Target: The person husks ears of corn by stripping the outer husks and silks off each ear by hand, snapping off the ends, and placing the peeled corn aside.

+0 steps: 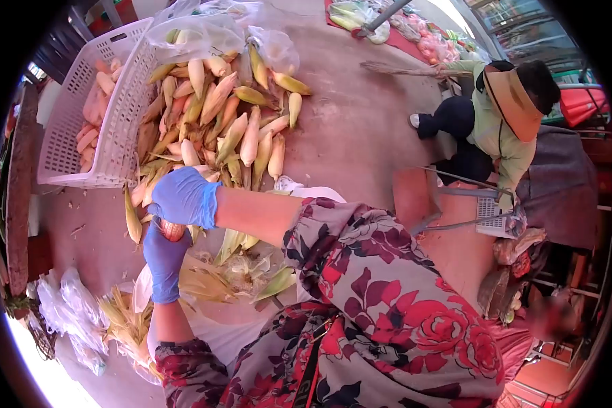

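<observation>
The left hand (pixel 164 262) is closed around an ear (pixel 173 231); the right hand (pixel 182 196) curls just above it, fingers hidden, so its grip cannot be told. Peeled ears (pixel 94 126) fill part of the crate (pixel 130 102), beside heaped corn (pixel 214 102).
</observation>
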### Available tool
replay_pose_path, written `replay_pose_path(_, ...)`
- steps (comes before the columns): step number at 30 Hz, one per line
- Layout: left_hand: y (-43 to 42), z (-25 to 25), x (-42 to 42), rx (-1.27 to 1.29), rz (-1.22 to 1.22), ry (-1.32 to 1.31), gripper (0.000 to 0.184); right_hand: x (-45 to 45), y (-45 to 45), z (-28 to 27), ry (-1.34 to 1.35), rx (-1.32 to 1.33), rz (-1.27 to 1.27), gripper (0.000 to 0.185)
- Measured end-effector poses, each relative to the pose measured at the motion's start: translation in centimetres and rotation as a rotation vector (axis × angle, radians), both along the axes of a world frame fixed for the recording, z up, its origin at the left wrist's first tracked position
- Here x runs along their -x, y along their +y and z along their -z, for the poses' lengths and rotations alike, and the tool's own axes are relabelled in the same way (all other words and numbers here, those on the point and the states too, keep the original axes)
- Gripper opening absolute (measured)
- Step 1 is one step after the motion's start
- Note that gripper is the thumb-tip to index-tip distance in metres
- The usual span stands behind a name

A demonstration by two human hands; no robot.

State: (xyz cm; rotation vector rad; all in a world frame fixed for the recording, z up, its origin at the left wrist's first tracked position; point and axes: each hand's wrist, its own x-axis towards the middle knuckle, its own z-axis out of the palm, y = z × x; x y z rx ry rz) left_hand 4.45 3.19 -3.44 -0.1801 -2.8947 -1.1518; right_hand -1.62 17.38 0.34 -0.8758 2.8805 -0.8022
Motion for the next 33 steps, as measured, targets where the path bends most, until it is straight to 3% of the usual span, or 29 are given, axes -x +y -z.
replay_pose_path(3,0.4,-0.4,-0.1,0.184,0.013,0.035,0.032,-0.2,-0.8,3.5,-0.137,-0.173,-0.063,0.047)
replay_pose_path(6,0.1,-0.8,0.2,0.276,0.069,0.157,0.030,-0.7,-0.9,3.3,-0.302,-0.102,0.026,0.054)
replay_pose_path(9,-0.9,0.0,0.6,0.397,0.045,0.237,0.029,-0.9,-1.4,3.5,-0.146,0.037,0.064,0.044)
replay_pose_path(11,-0.9,-0.2,0.5,0.257,-0.037,0.247,0.034,-0.8,-1.7,4.0,-0.060,0.066,0.083,0.037)
replay_pose_path(12,-0.3,-0.2,0.3,0.176,-0.038,0.232,0.037,-1.5,-0.3,0.8,-0.111,-0.018,0.062,0.027)
replay_pose_path(14,-1.3,1.1,0.1,0.263,-0.122,0.211,0.038,-1.9,0.9,1.3,-0.059,0.032,0.041,0.026)
replay_pose_path(16,-3.3,3.6,1.1,-0.008,0.031,0.276,0.030,-2.1,2.0,1.5,0.017,0.072,0.004,0.025)
replay_pose_path(19,-3.5,3.9,1.1,0.068,0.027,0.261,0.032,-2.2,3.7,1.6,0.114,0.112,-0.017,0.024)
replay_pose_path(23,-2.5,4.0,0.0,0.015,0.162,0.461,0.036,-2.5,5.0,1.8,0.213,0.135,-0.049,0.022)
replay_pose_path(25,-3.8,6.1,-0.6,-0.275,0.094,0.188,0.043,-3.0,4.5,2.1,0.261,0.134,-0.094,0.022)
replay_pose_path(26,-0.9,3.3,-2.7,-0.198,0.009,0.140,0.040,-3.7,4.1,1.9,0.284,0.131,-0.125,0.021)
replay_pose_path(27,1.9,0.6,-4.9,0.087,-0.004,0.271,0.038,-4.5,3.5,2.1,0.311,0.128,-0.172,0.021)
replay_pose_path(31,2.9,-0.2,-11.0,0.044,-0.085,0.282,0.047,-8.8,3.9,1.9,0.312,0.089,-0.335,0.022)
replay_pose_path(32,3.3,-0.7,-12.4,0.026,-0.112,0.249,0.046,-9.8,4.1,2.2,0.428,0.061,-0.367,0.022)
replay_pose_path(33,3.6,0.1,-13.5,-0.014,-0.136,0.221,0.046,-10.6,4.4,1.9,0.249,0.102,-0.333,0.024)
